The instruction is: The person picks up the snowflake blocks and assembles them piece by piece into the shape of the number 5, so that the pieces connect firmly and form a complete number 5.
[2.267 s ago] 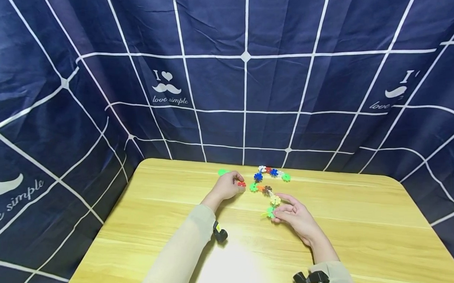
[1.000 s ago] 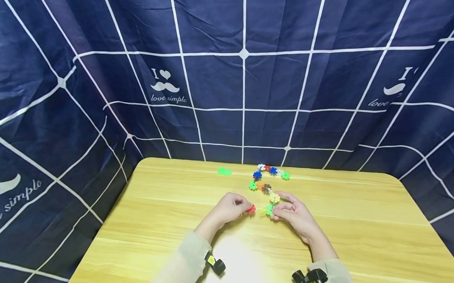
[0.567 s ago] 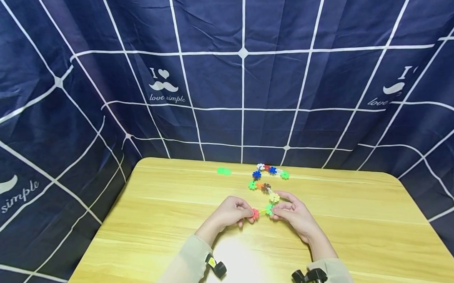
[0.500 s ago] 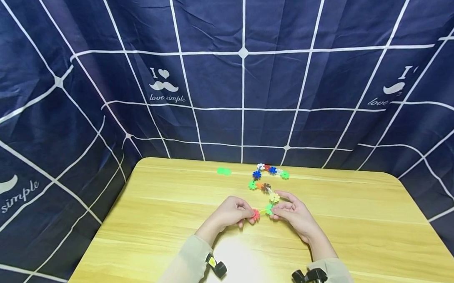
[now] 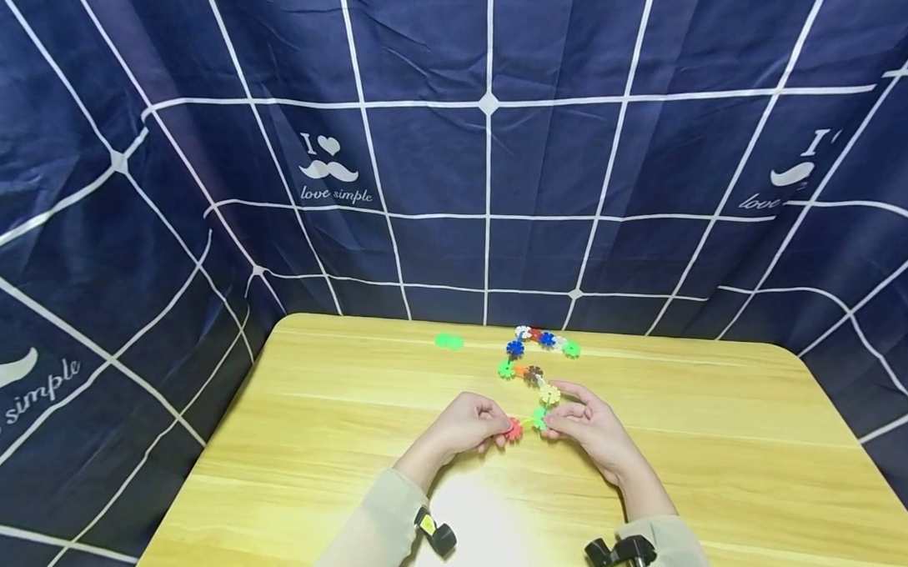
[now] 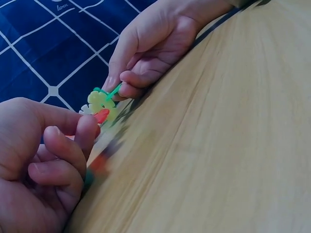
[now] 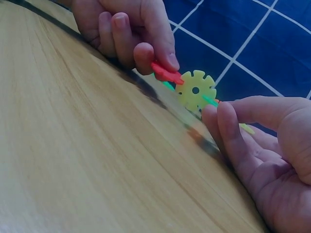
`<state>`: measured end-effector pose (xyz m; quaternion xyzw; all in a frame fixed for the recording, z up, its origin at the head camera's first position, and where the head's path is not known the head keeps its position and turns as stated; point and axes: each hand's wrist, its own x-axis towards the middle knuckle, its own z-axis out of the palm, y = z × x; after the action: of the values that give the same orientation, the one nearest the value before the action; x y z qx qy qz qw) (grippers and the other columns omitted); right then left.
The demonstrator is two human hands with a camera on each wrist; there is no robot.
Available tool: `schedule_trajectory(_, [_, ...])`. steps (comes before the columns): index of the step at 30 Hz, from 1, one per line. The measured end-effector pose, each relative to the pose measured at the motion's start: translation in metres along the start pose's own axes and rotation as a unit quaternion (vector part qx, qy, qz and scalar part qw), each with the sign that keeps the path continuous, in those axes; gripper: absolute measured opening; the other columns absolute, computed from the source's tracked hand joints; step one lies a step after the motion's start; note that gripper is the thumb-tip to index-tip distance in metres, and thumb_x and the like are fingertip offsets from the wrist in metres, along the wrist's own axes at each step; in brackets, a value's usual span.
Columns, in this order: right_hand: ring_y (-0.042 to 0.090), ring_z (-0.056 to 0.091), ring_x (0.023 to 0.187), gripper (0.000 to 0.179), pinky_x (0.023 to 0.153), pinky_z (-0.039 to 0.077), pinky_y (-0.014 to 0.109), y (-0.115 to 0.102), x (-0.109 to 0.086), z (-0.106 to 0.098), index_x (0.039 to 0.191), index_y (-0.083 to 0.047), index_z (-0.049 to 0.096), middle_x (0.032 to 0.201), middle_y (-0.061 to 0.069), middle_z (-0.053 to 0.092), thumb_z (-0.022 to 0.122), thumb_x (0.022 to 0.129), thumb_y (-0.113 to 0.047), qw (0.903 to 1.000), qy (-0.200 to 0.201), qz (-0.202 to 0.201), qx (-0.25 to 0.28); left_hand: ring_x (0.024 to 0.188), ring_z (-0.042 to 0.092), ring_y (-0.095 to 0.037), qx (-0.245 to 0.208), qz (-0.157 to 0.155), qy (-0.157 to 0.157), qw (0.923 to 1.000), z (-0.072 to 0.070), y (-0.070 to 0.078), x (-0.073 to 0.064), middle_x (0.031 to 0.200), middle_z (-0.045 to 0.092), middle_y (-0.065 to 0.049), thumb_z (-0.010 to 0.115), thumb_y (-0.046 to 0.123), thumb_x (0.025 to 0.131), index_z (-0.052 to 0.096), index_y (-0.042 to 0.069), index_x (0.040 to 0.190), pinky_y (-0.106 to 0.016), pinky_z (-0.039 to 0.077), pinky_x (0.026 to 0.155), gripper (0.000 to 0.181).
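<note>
My left hand pinches a red notched snowflake disc between thumb and forefinger. The red disc meets the edge of a yellow disc, which stands on edge at the chain's near end. My right hand pinches the green disc joined to that yellow one. From there a chain of linked discs runs back over the table: a pale yellow disc, a brown one, a green one, then blue ones and others. The far end is a green disc.
Green discs lie near the back edge of the wooden table, left of the chain. A dark blue curtain with white lines hangs behind and at the sides. Both wrists wear black camera mounts.
My left hand has brought the red disc from near the back green discs forward and right, up against the yellow disc. My right hand has stayed in place holding the green disc.
</note>
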<state>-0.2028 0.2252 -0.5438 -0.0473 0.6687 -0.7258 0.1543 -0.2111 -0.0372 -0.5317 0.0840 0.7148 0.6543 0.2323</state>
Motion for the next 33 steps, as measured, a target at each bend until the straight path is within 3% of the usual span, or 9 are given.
schedule_trajectory(11, [0.021, 0.078, 0.089, 0.076, 0.087, 0.066, 0.034, -0.0016, 0.0011, 0.0, 0.165, 0.007, 0.029, 0.103, 0.013, 0.073, 0.071, 0.102, 0.005, 0.9999, -0.002, 0.0, 0.012, 0.043, 0.056, -0.011, 0.006, -0.005, -0.007, 0.9999, 0.0051, 0.0036, -0.0032, 0.067, 0.072, -0.009, 0.07, 0.01, 0.104, 0.072, 0.004, 0.091, -0.02, 0.039, 0.037, 0.014])
schedule_trajectory(18, [0.021, 0.079, 0.089, 0.076, 0.087, 0.066, 0.034, -0.0007, 0.0007, -0.0009, 0.164, 0.007, 0.029, 0.102, 0.014, 0.074, 0.072, 0.102, 0.005, 0.9999, 0.0, -0.001, 0.012, 0.049, 0.063, -0.013, 0.019, -0.001, 0.001, 0.9998, 0.0083, 0.0013, -0.0009, 0.067, 0.072, -0.008, 0.069, 0.01, 0.106, 0.071, 0.004, 0.093, -0.021, 0.048, 0.042, 0.015])
schedule_trajectory(33, [0.022, 0.079, 0.089, 0.074, 0.087, 0.066, 0.035, -0.0004, 0.0013, 0.001, 0.163, 0.008, 0.03, 0.101, 0.014, 0.075, 0.071, 0.102, 0.007, 1.0, -0.002, 0.0, 0.005, 0.049, 0.064, -0.012, 0.031, 0.005, -0.009, 0.9995, 0.0094, -0.0019, 0.0001, 0.066, 0.071, -0.006, 0.067, 0.011, 0.109, 0.07, 0.005, 0.092, -0.021, 0.047, 0.042, 0.018])
